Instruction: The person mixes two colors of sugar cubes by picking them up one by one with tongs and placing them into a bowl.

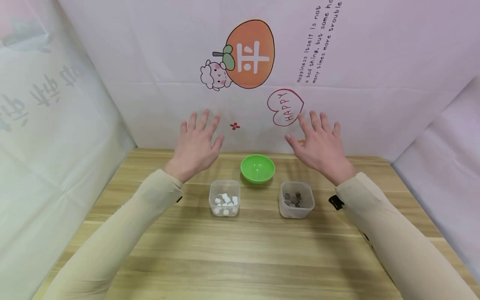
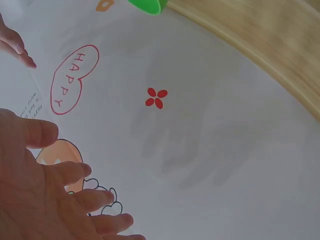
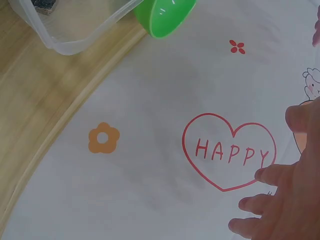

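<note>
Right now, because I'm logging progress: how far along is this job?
Done: white pieces sit in the left container, dark pieces in the right container. In hand: nothing; the left hand and right hand have fingers spread. Remaining: probably all the handling; no pieces show in the green bowl, so any filling seems not yet begun.
</note>
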The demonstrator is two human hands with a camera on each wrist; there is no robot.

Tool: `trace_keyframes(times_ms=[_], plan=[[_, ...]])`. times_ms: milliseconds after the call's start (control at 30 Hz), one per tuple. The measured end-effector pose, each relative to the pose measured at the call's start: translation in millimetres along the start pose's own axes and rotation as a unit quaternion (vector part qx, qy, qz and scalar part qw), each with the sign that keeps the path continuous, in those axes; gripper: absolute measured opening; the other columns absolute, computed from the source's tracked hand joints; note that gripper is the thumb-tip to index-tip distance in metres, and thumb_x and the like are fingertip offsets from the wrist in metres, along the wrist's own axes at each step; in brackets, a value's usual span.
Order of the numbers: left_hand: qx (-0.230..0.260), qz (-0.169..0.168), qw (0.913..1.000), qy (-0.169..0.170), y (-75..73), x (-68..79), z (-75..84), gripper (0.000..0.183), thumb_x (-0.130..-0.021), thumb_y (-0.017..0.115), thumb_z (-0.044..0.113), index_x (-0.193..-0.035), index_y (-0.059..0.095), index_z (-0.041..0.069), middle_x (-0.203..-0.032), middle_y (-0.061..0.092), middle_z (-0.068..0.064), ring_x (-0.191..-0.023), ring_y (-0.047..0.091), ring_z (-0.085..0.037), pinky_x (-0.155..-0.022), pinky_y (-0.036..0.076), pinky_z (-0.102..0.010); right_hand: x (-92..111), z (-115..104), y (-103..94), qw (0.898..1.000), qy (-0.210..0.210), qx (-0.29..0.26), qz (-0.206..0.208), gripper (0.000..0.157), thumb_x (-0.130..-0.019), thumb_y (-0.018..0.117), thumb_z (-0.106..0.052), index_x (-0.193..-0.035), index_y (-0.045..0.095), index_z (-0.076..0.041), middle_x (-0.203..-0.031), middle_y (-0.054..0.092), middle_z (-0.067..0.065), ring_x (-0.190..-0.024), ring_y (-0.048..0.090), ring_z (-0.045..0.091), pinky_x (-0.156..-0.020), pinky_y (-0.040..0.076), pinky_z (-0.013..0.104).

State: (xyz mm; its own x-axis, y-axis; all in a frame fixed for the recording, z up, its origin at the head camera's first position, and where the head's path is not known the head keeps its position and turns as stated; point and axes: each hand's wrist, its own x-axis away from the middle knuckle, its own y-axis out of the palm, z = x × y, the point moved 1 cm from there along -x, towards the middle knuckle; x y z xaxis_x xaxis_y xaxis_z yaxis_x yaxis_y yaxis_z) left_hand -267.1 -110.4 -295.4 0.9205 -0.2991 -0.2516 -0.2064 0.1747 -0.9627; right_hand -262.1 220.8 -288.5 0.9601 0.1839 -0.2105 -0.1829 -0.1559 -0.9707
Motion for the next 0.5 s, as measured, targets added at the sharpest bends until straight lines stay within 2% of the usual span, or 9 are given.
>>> trace_keyframes(times_ms=[500], plan=[[0.006, -0.007, 0.9998, 0.017, 4.7, 18.0, 16.7, 0.066, -0.112, 0.028, 0.05, -0.17, 0.02, 0.02, -0.175, 0.01, -0.014, -0.159, 0.007, -0.045, -0.128, 0.01, -0.063, 17, 4, 6.2, 1.0, -0.007, -0.011, 0.017, 0.088, -0.105, 0.028, -0.07, -0.169, 0.02, -0.011, -0.173, 0.011, 0.025, -0.157, 0.004, 0.049, -0.12, -0.001, 0.079]])
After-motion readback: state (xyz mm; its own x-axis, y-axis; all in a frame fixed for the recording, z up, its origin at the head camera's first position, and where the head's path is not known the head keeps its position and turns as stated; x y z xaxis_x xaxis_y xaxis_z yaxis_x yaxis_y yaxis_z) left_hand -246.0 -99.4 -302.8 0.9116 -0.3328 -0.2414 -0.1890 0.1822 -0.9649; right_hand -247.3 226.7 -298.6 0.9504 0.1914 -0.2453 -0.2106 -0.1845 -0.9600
